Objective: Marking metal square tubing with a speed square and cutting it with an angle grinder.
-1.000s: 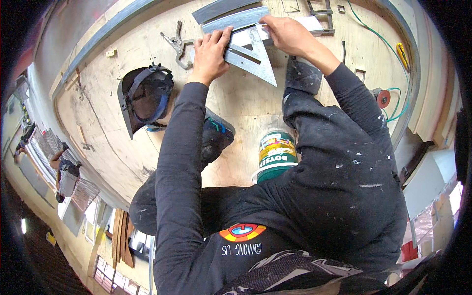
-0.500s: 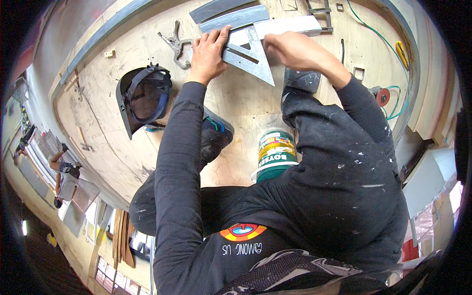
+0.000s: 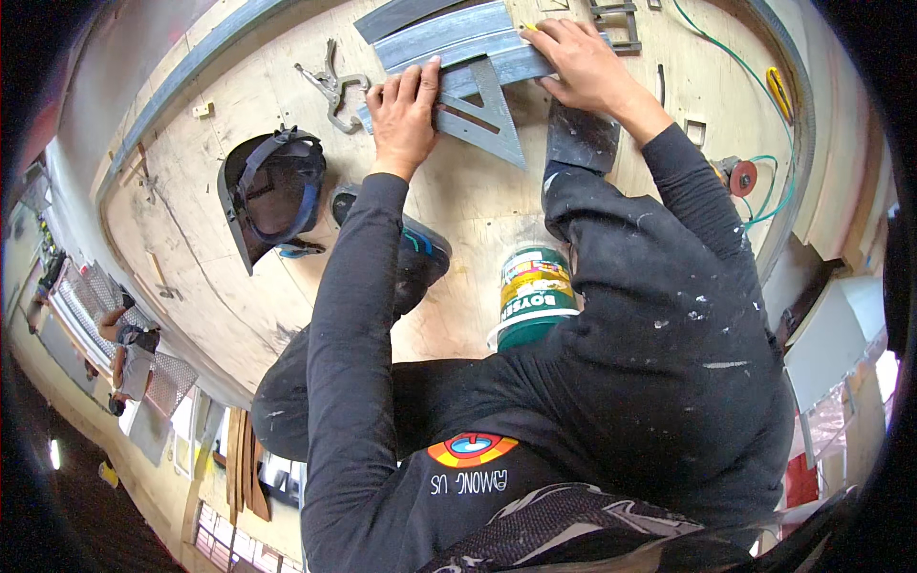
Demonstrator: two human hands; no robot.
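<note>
Newly Changed: Far Hold

Left hand (image 3: 405,119), half-curled, holds triangular square (image 3: 501,146) against grey metal bar (image 3: 523,63). Beyond, right hand (image 3: 585,65), grip partly closed, apparently on a yellow item (image 3: 528,27), now sits farther out; bar's white face no longer shows, apparently turned.

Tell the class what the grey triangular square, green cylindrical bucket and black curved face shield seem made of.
Grey triangular square: probably metal; dull, mottled finish on a thin, flat plate.
Green cylindrical bucket: likely plastic; smooth printed wall, pale projecting rim.
Black curved face shield: probably hard plastic; mostly matte, rigid bowed shell.
</note>
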